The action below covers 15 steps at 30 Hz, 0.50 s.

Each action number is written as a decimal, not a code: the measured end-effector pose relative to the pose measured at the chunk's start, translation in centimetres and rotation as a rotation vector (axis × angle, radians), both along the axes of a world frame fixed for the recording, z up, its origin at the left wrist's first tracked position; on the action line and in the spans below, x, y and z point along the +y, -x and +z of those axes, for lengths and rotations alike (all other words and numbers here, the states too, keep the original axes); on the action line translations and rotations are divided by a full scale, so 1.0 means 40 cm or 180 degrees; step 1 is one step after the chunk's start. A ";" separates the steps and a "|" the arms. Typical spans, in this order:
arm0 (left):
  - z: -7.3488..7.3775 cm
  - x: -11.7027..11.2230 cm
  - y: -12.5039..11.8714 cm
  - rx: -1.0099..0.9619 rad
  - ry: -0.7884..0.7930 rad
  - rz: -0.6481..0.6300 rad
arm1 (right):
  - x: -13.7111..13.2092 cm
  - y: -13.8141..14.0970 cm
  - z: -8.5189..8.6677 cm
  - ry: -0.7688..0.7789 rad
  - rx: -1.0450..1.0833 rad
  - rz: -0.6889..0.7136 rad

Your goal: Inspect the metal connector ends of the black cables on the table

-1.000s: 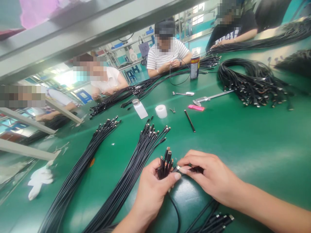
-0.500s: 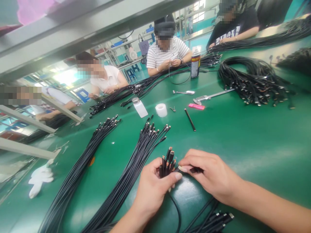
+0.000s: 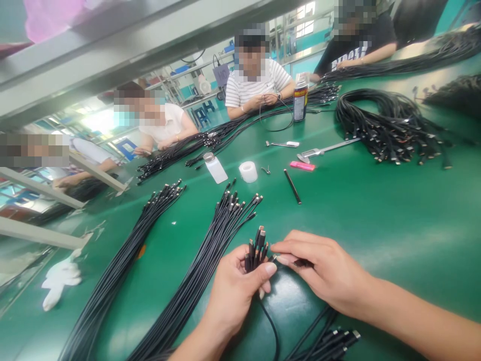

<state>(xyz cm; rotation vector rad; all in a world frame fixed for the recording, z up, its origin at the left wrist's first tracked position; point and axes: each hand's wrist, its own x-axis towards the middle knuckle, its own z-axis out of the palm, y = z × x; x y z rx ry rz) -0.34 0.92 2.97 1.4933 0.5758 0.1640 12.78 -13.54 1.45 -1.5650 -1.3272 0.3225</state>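
Observation:
My left hand is closed round a small bunch of black USB cables, their metal-tipped plugs pointing up above the fist. One plug sticks out sideways past the thumb, towards my right hand. The right fingertips are pinched close beside that plug; whether they touch it is hard to see. Something black, apparently another cable plug, shows between the right thumb and fingers. Below the hands lies a further cable bundle, its plugs facing right.
Two long cable bundles lie to the left on the green table. Beyond are a tape roll, a white bottle, a black pen, calipers, a spray can and coiled cables. Several people sit opposite.
A small gap has opened between the right fingertips and the sideways plug, whose metal end now shows. The left hand has shifted slightly left with its bunch.

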 end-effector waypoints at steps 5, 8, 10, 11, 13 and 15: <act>-0.002 0.000 -0.002 -0.0139 0.0047 -0.0045 | 0.000 -0.001 0.004 0.0276 -0.0206 0.0017; 0.002 0.005 -0.004 -0.0187 0.0023 0.0125 | 0.003 -0.011 0.009 0.0621 -0.0455 -0.0237; 0.004 0.009 -0.006 -0.0155 0.0044 0.0194 | 0.005 -0.016 0.010 0.0773 -0.0529 -0.0385; 0.004 0.011 -0.006 -0.0143 0.0065 0.0208 | 0.005 -0.017 0.010 0.0830 -0.0551 -0.0431; 0.003 0.012 -0.006 -0.0141 0.0119 0.0246 | 0.005 -0.018 0.011 0.0947 -0.0613 -0.0484; 0.003 0.012 -0.006 -0.0167 0.0169 0.0290 | 0.003 -0.017 0.013 0.1124 -0.0737 -0.0517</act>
